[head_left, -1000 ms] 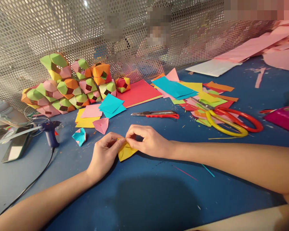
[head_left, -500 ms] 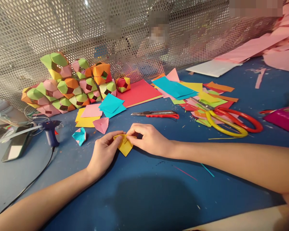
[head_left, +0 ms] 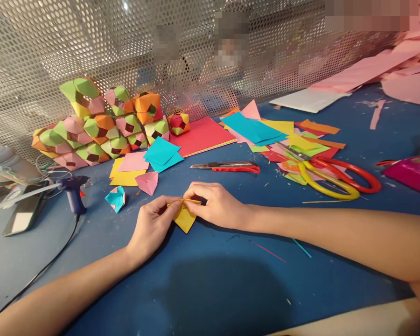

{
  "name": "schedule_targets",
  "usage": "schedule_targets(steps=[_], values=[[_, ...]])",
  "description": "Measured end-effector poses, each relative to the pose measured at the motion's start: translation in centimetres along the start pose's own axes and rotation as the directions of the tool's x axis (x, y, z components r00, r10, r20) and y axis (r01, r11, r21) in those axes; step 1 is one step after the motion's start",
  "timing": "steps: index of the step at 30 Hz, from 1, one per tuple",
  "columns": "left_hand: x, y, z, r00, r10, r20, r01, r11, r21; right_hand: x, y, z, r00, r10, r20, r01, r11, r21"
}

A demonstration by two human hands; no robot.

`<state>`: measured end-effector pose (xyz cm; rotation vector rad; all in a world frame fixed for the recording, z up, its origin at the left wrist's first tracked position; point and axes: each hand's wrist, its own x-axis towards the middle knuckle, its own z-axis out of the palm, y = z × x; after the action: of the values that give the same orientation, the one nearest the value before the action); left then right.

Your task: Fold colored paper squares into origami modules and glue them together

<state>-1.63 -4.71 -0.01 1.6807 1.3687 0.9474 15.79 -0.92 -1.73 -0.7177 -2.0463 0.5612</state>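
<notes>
A small folded yellow paper (head_left: pixel 186 220) is pinched between my two hands just above the blue table (head_left: pixel 224 284), one corner pointing toward me. My left hand (head_left: pixel 153 224) grips its left edge between thumb and fingers. On the upper right edge, my right hand (head_left: pixel 215 203) pinches with thumb and forefinger. A folded pink paper piece (head_left: pixel 147 182) and a folded blue-and-pink piece (head_left: pixel 115 199) lie beyond my left hand. Behind them are blue paper squares (head_left: pixel 163 154) and pink paper (head_left: pixel 133 161) over yellow paper (head_left: pixel 126 178).
A utility knife (head_left: pixel 227 166) lies beyond my right hand, scissors (head_left: pixel 331 177) on paper scraps at right. A glue gun (head_left: pixel 73 189) with cord stands left. Folded paper balls (head_left: pixel 98 126) are stacked against the perforated metal screen (head_left: pixel 196 70). A magenta object (head_left: pixel 411 175) sits far right.
The yellow paper has shifted slightly right and toward me, and more of its face shows between my hands. My fingers have moved a little along its upper edge.
</notes>
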Motion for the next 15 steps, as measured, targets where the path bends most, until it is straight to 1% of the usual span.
schedule_targets(steps=[2, 6, 10, 15], values=[[0.04, 0.07, 0.07, 1.0, 0.016, 0.007, -0.016, 1.0, 0.0, -0.08, 0.07, 0.04, 1.0, -0.016, -0.024, 0.015, 1.0, -0.02], [0.07, 0.16, 0.11, 0.998, 0.059, -0.018, -0.058, 0.997, 0.045, -0.22, 0.05, 0.06, 0.998, -0.039, -0.045, 0.037, 0.999, -0.027], [0.01, 0.09, 0.04, 0.998, 0.049, -0.026, -0.046, 0.995, 0.089, -0.23, 0.01, 0.06, 0.998, -0.056, -0.027, 0.055, 0.998, -0.03], [0.01, -0.09, 0.08, 0.999, 0.033, -0.029, -0.031, 0.996, 0.081, -0.17, 0.09, 0.1, 0.998, -0.06, -0.018, 0.06, 0.998, -0.02]])
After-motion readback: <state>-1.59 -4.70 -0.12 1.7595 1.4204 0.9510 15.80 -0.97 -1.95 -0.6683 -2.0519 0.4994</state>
